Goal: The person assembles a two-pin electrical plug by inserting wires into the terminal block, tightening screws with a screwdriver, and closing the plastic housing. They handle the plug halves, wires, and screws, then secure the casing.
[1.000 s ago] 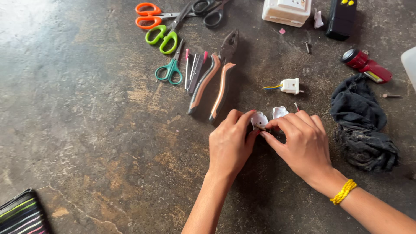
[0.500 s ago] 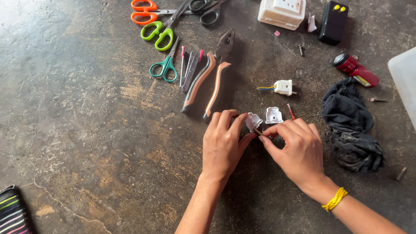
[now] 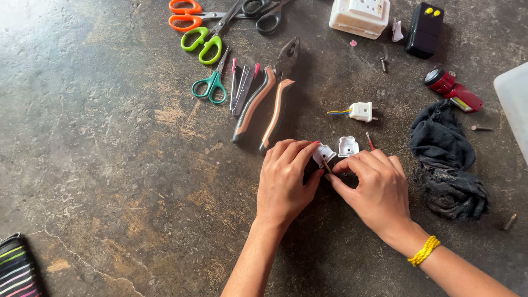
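- Both hands, left (image 3: 283,181) and right (image 3: 374,190), are pinching a small white plug shell (image 3: 323,154) low over the tabletop (image 3: 110,165), fingers closed on its edges.
- It is looking light, rigid, brittle; its flat sides are offering the surest hold.

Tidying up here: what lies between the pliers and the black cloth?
In the head view, between pliers and black cloth: a wired white plug and a white plug shell.

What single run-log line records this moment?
left hand: holds white plug half | right hand: touches it | beside: plug cover, pliers
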